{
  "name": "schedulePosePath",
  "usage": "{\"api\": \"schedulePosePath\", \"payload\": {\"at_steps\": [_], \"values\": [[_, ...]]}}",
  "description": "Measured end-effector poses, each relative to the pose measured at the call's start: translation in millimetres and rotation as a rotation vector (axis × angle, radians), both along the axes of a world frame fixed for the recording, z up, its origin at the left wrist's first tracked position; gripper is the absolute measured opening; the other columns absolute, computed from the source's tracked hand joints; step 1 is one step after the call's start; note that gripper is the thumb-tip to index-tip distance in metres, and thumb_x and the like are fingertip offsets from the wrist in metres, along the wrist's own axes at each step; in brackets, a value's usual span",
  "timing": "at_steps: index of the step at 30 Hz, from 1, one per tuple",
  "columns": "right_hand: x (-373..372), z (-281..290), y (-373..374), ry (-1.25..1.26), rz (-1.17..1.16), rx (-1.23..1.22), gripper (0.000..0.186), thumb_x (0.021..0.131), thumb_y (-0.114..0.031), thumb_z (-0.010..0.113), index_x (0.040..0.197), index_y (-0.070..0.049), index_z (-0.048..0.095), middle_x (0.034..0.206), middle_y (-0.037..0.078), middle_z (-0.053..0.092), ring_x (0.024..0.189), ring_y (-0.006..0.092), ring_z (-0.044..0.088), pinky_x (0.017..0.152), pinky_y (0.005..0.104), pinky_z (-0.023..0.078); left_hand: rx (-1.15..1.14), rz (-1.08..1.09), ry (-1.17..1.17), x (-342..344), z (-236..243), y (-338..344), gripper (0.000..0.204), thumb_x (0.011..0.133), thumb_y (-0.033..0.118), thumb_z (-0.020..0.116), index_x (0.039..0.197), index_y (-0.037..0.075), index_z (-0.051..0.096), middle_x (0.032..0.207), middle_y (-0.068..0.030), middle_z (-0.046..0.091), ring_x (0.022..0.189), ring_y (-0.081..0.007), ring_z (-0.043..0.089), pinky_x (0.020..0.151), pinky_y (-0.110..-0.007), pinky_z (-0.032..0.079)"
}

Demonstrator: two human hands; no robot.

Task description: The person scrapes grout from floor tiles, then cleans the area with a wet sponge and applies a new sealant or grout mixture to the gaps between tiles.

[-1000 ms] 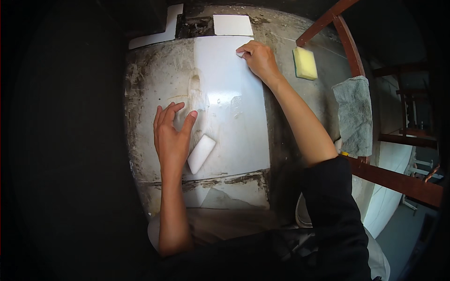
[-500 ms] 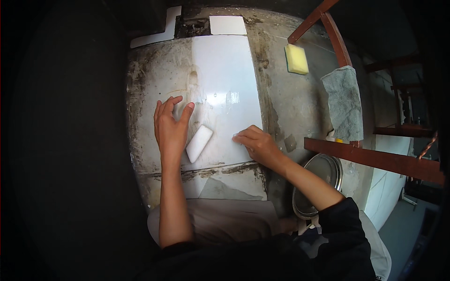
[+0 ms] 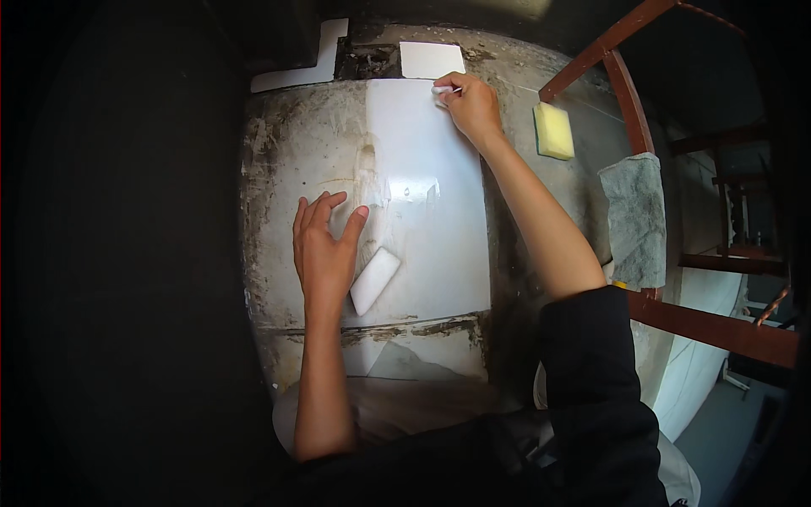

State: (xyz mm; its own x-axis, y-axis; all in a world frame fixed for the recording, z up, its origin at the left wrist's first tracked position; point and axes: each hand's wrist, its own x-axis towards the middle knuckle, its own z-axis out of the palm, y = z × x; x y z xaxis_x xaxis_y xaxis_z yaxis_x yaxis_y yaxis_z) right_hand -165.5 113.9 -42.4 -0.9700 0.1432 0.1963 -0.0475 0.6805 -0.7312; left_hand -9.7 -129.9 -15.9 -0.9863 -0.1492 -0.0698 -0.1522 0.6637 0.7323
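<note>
A large floor tile (image 3: 431,237) has a bright white strip on its right and a grimy, brown-stained left part. At the far end of that strip, my right hand (image 3: 473,108) pinches a small white piece, too covered by the fingers to tell its kind, at the tile's surface. My left hand (image 3: 325,253) is open over the stained part, fingers spread and slightly bent, with nothing in it. Just right of the left wrist lies a white melamine sponge block (image 3: 375,280), tilted on the tile.
A yellow sponge (image 3: 554,132) with a green side lies on the floor at right. Beyond it, a grey cloth (image 3: 634,224) hangs over a reddish-brown frame (image 3: 627,97). White tile pieces (image 3: 432,60) sit beside a dark, broken gap (image 3: 369,63) at the far edge.
My right hand has moved from the near right of the white strip up to its far end, the white piece still pinched. The left hand holds its pose; the whole view has shifted slightly.
</note>
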Motion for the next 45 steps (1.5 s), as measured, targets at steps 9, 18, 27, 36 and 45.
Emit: {"api": "schedulePosePath", "payload": {"at_steps": [9,18,27,36,45], "values": [[-35,-26,-13,0.085,0.143,0.231,0.018,0.076,0.001,0.06,0.085,-0.008,0.073,0.086,0.013,0.067,0.087,0.0289,0.065,0.081,0.0378,0.052,0.019,0.009,-0.036,-2,-5,-6,0.039,0.083,0.032,0.07,0.111,0.006,0.066,0.128,-0.0175,0.058,0.135,-0.037,0.036,0.11,-0.042,0.029],[92,-18,-14,0.166,0.446,0.271,0.023,0.072,0.01,0.063,0.088,-0.004,0.071,0.084,0.008,0.066,0.081,0.0247,0.062,0.072,0.0314,0.052,0.027,0.001,-0.022,-1,-3,-4,0.037,0.082,0.03,0.07,0.111,0.006,0.065,0.127,-0.017,0.058,0.134,-0.0379,0.035,0.109,-0.043,0.03],[202,-9,-24,0.094,0.524,0.207,0.032,0.068,0.011,0.059,0.095,-0.004,0.068,0.09,0.005,0.063,0.085,0.0229,0.059,0.072,0.0332,0.053,0.018,-0.003,0.003,-2,-3,-3,0.041,0.083,0.035,0.069,0.112,0.006,0.066,0.127,-0.0175,0.058,0.133,-0.0376,0.037,0.109,-0.041,0.031],[278,7,-25,-0.135,0.59,0.178,0.03,0.071,0.008,0.061,0.098,-0.004,0.067,0.09,0.006,0.062,0.086,0.0238,0.059,0.072,0.0343,0.052,0.01,0.018,0.019,-1,-4,-5,0.041,0.083,0.036,0.069,0.111,0.007,0.066,0.123,-0.0183,0.06,0.132,-0.0384,0.038,0.107,-0.042,0.032],[182,29,3,-0.227,0.152,-0.006,0.018,0.078,0.007,0.061,0.089,-0.004,0.069,0.086,0.01,0.064,0.074,0.0274,0.061,0.071,0.0339,0.05,-0.002,0.016,0.041,0,-4,-2,0.039,0.083,0.036,0.068,0.11,0.007,0.066,0.12,-0.0157,0.062,0.131,-0.0398,0.039,0.107,-0.043,0.032]]}}
